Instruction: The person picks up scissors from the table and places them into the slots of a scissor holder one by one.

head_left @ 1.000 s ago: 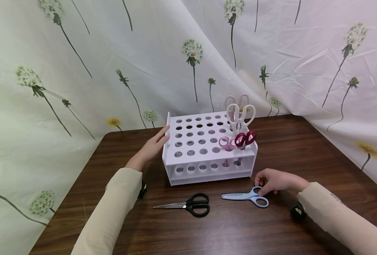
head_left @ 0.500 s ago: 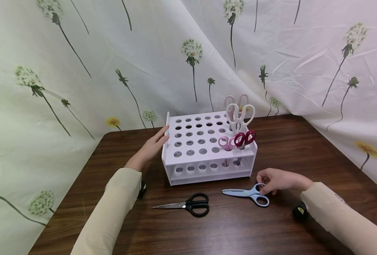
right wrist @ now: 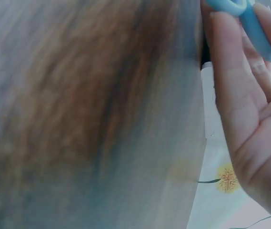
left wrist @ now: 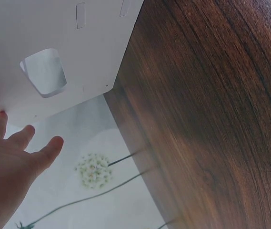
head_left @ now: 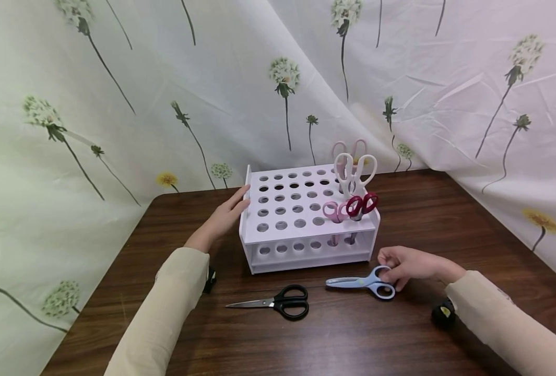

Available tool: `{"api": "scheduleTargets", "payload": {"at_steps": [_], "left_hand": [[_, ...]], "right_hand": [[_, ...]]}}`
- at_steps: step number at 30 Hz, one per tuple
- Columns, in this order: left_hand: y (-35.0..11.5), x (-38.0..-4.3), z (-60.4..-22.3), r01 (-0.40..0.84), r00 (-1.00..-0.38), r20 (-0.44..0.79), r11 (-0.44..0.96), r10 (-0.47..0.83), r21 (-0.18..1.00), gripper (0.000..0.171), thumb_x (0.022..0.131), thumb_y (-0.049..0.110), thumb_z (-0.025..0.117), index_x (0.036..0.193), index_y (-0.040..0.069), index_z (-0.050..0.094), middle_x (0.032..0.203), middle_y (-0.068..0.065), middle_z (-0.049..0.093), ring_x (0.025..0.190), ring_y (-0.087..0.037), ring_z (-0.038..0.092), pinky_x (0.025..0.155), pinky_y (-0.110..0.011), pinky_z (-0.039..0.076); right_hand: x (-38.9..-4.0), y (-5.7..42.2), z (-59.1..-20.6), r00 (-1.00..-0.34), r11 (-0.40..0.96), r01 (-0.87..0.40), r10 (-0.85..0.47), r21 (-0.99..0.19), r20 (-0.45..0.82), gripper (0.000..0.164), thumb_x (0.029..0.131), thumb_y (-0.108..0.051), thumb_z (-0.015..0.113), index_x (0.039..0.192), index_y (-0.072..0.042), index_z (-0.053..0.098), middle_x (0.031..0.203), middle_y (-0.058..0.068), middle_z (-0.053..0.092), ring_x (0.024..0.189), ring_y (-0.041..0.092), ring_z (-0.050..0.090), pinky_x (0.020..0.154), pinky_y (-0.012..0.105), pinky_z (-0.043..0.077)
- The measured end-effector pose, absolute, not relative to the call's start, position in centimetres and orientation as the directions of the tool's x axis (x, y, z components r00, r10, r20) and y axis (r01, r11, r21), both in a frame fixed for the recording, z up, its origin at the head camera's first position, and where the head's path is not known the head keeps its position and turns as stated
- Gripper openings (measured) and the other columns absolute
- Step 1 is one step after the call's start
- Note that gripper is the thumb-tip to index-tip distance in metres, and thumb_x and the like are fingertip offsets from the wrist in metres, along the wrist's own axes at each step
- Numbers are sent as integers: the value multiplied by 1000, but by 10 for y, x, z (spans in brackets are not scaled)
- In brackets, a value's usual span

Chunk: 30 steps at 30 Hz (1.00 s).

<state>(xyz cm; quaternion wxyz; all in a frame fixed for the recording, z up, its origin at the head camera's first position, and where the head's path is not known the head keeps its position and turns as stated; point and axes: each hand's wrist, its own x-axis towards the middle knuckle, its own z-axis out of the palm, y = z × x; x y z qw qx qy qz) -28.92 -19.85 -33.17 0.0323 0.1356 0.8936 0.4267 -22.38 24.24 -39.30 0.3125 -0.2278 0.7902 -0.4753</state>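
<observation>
In the head view, my left hand rests its fingers against the left side panel of a white rack with rows of round holes. The left wrist view shows those fingers spread at the panel. To the right, my right hand pinches a handle loop of light blue scissors, whose blades point left, close over the table. Close up in the right wrist view, the blue handle sits between thumb and fingers. Black-handled scissors lie on the table in front of the rack.
At the rack's right end, white scissors, dark red scissors and pink scissors stand in holes. Paler pink loops show behind them. A flower-printed cloth hangs behind the dark wooden table.
The blue scissors have shifted and turned slightly, their handles moving up and away with my right hand. My left hand and the rack hold still.
</observation>
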Motion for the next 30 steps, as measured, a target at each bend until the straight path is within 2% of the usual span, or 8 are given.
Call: {"api": "scheduleTargets", "payload": {"at_steps": [5,11,17,23,30], "left_hand": [[-199,-289,-331,225,-959,65,601,277,767,55,98,45,35,148,30,19,152,-2,15,136,-29,16,104,-52,19],[-199,-289,-331,238,-958,82,596,277,767,55,98,44,36,148,28,20,152,-3,16,135,-29,17,104,-51,19],[-199,-288,-331,224,-960,68,597,273,770,56,97,49,36,148,32,19,151,-1,16,136,-27,16,104,-50,19],[-199,-288,-330,221,-960,65,590,273,776,54,98,44,37,148,31,19,152,-2,15,135,-28,16,104,-52,19],[-198,-288,-330,221,-959,63,591,276,776,56,97,47,37,148,31,20,151,-2,16,135,-27,17,104,-50,20]], "right_hand": [[-222,240,-385,-701,373,-76,-680,-925,-217,25,89,-11,62,95,4,42,81,16,65,69,20,62,58,36,53],[-219,238,-372,-684,270,-80,-715,-959,-144,26,91,-7,58,103,9,42,87,27,63,72,24,64,62,43,53],[-218,238,-360,-698,227,-107,-711,-968,-90,29,92,-8,56,108,11,41,92,36,59,74,25,65,66,43,53],[-218,236,-346,-721,219,-178,-692,-959,-24,25,92,-8,57,106,7,44,89,34,60,72,19,64,64,39,53],[-216,233,-332,-748,202,-202,-664,-958,18,27,91,-4,57,108,10,41,89,23,65,75,26,65,68,39,53]]}}
